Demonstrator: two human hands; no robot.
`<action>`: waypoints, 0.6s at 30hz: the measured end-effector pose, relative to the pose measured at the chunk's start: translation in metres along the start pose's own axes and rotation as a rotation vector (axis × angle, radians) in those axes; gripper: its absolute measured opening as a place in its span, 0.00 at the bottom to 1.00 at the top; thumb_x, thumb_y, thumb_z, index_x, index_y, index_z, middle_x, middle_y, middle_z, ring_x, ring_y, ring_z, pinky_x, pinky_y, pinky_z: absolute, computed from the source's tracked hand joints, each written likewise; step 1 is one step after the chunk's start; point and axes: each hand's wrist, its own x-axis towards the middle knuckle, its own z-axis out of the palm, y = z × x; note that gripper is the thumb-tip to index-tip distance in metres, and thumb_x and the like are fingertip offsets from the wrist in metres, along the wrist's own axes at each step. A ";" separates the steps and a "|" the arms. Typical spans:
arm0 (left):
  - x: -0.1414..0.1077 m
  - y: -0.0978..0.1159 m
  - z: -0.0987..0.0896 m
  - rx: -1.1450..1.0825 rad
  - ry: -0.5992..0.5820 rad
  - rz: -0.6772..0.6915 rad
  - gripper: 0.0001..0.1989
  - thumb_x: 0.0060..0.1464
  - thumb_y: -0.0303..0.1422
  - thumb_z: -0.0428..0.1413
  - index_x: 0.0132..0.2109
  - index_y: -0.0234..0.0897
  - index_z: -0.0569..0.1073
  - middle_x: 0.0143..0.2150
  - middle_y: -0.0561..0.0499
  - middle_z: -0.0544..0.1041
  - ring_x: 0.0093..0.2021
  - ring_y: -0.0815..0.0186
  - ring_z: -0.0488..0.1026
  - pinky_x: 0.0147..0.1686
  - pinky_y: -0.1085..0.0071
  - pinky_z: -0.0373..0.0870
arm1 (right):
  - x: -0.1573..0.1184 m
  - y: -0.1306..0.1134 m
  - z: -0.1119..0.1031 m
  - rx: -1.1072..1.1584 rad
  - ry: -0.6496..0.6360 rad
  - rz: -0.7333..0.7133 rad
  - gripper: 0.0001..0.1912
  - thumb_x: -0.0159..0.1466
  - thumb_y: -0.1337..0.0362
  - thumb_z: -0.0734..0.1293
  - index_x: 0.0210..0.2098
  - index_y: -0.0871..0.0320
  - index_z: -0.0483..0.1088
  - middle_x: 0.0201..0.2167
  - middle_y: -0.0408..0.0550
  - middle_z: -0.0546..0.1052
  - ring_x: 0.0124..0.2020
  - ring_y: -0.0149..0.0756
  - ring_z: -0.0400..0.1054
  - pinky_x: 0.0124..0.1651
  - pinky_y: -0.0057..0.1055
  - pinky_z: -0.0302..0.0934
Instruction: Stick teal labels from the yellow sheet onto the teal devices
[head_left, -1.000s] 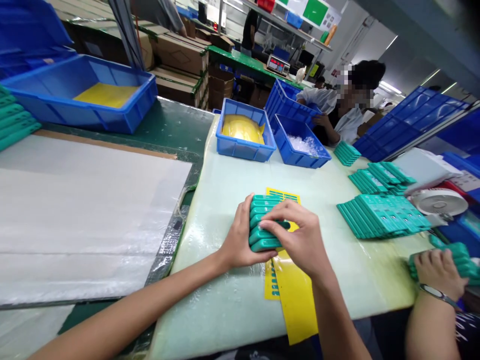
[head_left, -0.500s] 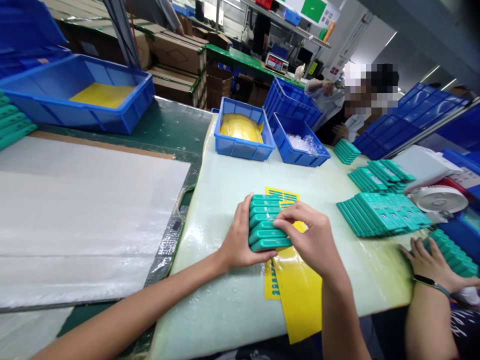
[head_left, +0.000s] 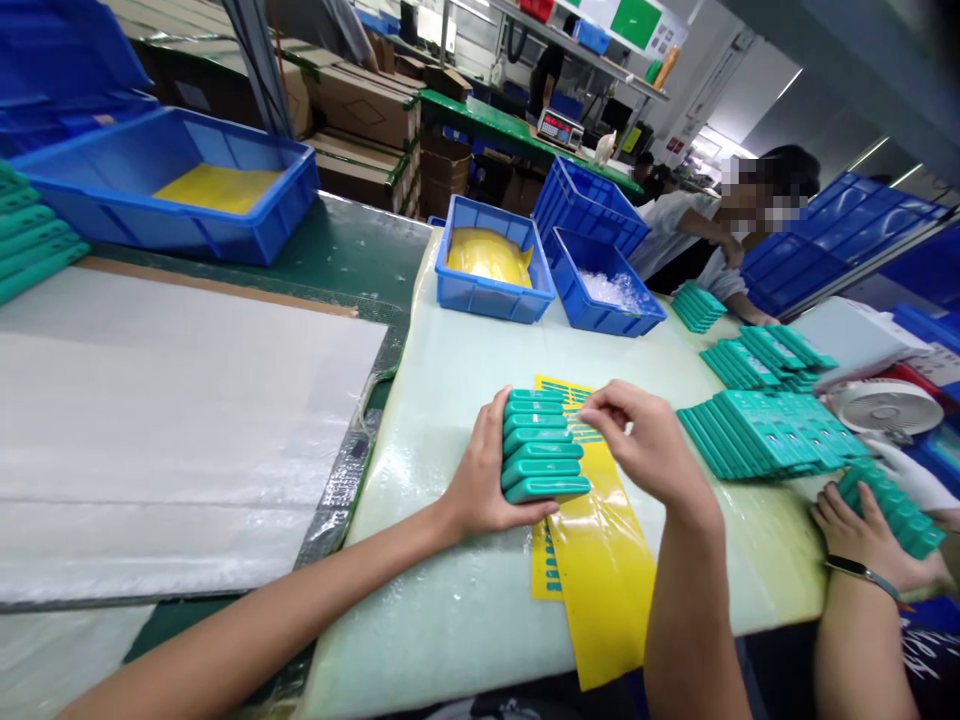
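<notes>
Yellow sheet (head_left: 604,570) nearest, on the tabletop (head_left: 420,610); beyond its near end, green stack (head_left: 546,450) in the left hand (head_left: 480,470), at the sheet's left edge; pieces look stiff, light, smooth, probably slippery, likely to slide apart; best held across both outer ends; left hand wraps its left side, thumb along the near piece; right hand (head_left: 634,435) pinched closed just right of it, wrist bent, contents too small to tell; blue bin (head_left: 491,305) farther off.

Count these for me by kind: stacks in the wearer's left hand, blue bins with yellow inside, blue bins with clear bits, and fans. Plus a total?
Green stack in left hand: 1
Blue bins with yellow inside: 2
Blue bin with clear bits: 1
White fan: 1
Total: 5
</notes>
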 end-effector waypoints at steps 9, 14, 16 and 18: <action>-0.001 -0.001 0.002 0.019 -0.011 -0.021 0.75 0.55 0.58 0.76 0.88 0.49 0.32 0.82 0.29 0.53 0.81 0.24 0.57 0.77 0.23 0.62 | 0.014 -0.013 0.028 0.206 -0.102 0.000 0.04 0.69 0.62 0.77 0.38 0.54 0.87 0.42 0.50 0.79 0.37 0.36 0.71 0.37 0.34 0.64; 0.000 0.001 0.001 -0.001 -0.019 -0.007 0.77 0.54 0.58 0.77 0.88 0.49 0.31 0.82 0.29 0.55 0.80 0.26 0.59 0.77 0.24 0.62 | 0.016 0.012 0.002 -0.032 0.043 0.028 0.08 0.69 0.62 0.74 0.33 0.57 0.80 0.37 0.48 0.77 0.32 0.34 0.67 0.36 0.35 0.61; 0.000 0.001 0.000 -0.003 -0.017 -0.005 0.77 0.53 0.57 0.77 0.88 0.49 0.32 0.82 0.29 0.55 0.81 0.26 0.58 0.78 0.23 0.61 | 0.019 0.013 0.002 -0.028 0.173 0.040 0.08 0.69 0.61 0.75 0.34 0.57 0.80 0.38 0.49 0.78 0.32 0.35 0.67 0.35 0.35 0.62; 0.000 0.001 0.001 -0.003 -0.008 0.002 0.76 0.54 0.58 0.76 0.88 0.50 0.32 0.82 0.30 0.55 0.81 0.25 0.58 0.77 0.22 0.62 | 0.021 0.006 0.013 0.066 0.160 0.021 0.07 0.70 0.61 0.76 0.36 0.56 0.83 0.41 0.50 0.80 0.33 0.36 0.67 0.35 0.34 0.62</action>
